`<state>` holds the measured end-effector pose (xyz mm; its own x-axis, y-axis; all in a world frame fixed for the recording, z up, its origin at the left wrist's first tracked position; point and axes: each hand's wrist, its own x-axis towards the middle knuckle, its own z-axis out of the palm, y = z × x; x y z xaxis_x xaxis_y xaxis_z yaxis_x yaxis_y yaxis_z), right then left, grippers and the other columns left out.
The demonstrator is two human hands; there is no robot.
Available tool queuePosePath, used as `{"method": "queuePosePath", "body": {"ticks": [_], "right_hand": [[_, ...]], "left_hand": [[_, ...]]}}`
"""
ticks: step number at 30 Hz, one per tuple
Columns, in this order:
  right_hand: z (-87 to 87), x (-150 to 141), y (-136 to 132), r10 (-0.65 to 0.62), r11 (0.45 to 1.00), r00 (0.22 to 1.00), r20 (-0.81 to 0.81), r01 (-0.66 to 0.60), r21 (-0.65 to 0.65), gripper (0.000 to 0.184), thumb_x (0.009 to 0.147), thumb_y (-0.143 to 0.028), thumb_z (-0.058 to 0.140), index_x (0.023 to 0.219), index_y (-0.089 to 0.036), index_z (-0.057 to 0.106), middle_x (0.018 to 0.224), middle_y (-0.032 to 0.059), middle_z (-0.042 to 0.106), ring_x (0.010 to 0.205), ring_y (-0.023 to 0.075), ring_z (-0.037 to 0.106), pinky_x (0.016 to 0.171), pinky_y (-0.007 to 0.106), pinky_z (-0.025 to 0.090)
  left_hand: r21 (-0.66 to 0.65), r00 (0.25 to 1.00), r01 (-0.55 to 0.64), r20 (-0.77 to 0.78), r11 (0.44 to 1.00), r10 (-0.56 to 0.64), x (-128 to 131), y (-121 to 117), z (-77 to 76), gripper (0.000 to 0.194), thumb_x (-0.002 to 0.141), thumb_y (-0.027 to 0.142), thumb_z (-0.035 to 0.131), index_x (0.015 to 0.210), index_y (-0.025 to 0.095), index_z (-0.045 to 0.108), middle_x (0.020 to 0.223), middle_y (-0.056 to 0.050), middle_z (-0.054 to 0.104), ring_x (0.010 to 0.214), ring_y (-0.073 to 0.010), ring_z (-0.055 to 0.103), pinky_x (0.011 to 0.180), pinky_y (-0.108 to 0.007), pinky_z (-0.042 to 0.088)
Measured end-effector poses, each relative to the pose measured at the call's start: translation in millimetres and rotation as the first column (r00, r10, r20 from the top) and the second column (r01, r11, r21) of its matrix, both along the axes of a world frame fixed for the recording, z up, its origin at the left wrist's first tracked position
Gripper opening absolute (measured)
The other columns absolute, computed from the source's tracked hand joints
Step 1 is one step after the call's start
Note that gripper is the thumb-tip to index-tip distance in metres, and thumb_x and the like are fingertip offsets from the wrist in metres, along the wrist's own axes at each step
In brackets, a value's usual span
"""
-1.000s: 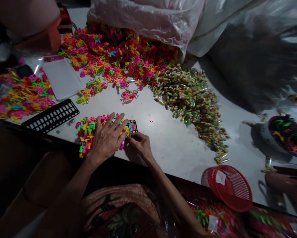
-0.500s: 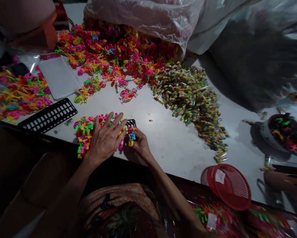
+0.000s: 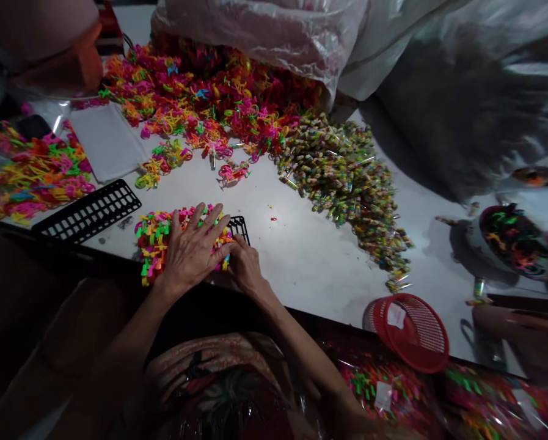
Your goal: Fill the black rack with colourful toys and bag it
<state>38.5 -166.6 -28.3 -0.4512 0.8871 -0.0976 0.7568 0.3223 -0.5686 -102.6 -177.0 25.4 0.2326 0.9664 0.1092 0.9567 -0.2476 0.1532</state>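
My left hand (image 3: 192, 247) lies flat with spread fingers on a bunch of small neon plastic toys (image 3: 152, 238) packed into a black grid tray (image 3: 239, 225) at the table's near edge. Just right of it, my right hand (image 3: 245, 266) is curled with fingertips pressed at the tray's right end, among the toys; what it pinches is hidden.
A second, bare black grid tray (image 3: 87, 212) lies to the left. A big heap of neon toys (image 3: 209, 98) spills from a plastic bag (image 3: 264, 27). A pile of small wrapped tubes (image 3: 347, 177) lies right of centre. A red basket (image 3: 413, 333) sits at the near edge, a bowl (image 3: 507, 241) far right.
My right hand set a small coloured piece at the tray's right end and curled in against the tray. The left hand stayed pressed on the toys. The view drifted slightly.
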Motion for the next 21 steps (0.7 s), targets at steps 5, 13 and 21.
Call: {"method": "queuePosePath", "body": {"ticks": [5, 13, 21], "right_hand": [[7.4, 3.9, 8.0, 0.048, 0.998, 0.998, 0.029, -0.047, -0.032, 0.015, 0.076, -0.010, 0.054, 0.086, -0.017, 0.064, 0.099, 0.0076, 0.061, 0.077, 0.0171, 0.058, 0.063, 0.025, 0.040], [15.2, -4.5, 14.7, 0.086, 0.996, 0.979, 0.184, -0.078, -0.052, 0.014, 0.080, -0.017, 0.056, 0.090, -0.017, 0.066, 0.106, 0.0106, 0.064, 0.075, 0.0184, 0.060, 0.061, 0.027, 0.039], [19.1, 35.0, 73.1, 0.281, 0.955, 0.960, 0.003, -0.280, -0.097, 0.012, 0.074, -0.011, 0.062, 0.082, -0.015, 0.069, 0.082, 0.0029, 0.065, 0.069, 0.0134, 0.058, 0.062, 0.021, 0.041]], "left_hand": [[-0.004, 1.000, -0.002, -0.002, 1.000, 0.002, 0.2, 0.9, 0.3, 0.050, 0.094, 0.049, 0.033, 0.139, 0.032, 0.042, 0.152, -0.002, 0.036, 0.142, -0.0302, 0.026, 0.112, -0.065, 0.011], [-0.001, 1.000, -0.023, 0.007, 1.000, 0.023, 0.5, 2.3, 1.8, 0.049, 0.093, 0.048, 0.036, 0.138, 0.029, 0.045, 0.150, -0.005, 0.037, 0.141, -0.0323, 0.028, 0.111, -0.067, 0.014], [0.074, 0.999, 0.039, -0.023, 0.997, -0.037, 10.7, 12.5, 10.1, 0.046, 0.091, 0.043, 0.044, 0.133, 0.029, 0.052, 0.151, -0.005, 0.037, 0.140, -0.0344, 0.029, 0.109, -0.069, 0.020]]}}
